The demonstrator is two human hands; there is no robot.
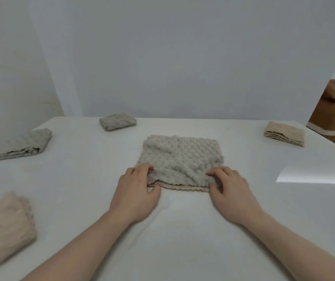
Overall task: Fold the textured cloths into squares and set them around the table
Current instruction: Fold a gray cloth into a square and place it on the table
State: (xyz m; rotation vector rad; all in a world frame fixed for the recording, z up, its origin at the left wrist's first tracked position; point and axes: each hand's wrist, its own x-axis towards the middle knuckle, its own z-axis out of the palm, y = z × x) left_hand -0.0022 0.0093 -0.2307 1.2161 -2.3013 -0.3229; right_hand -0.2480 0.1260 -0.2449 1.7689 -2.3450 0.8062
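A grey bubble-textured cloth [179, 159] lies in the middle of the white table [182, 230], folded over, with a beige layer showing along its near and far edges. My left hand [137, 191] pinches its near left corner between thumb and fingers. Its near right corner is pinched by my right hand [230, 189]. Folded cloths sit around the table: a grey one [117, 121] at the far edge, a grey one [23, 145] at the far left, a beige one [284, 133] at the far right, and a beige one [2, 226] at the near left.
White walls close the table in behind and on the left. A brown cardboard box [334, 110] stands past the table's far right corner. A bright patch of light [314, 173] lies on the table's right side.
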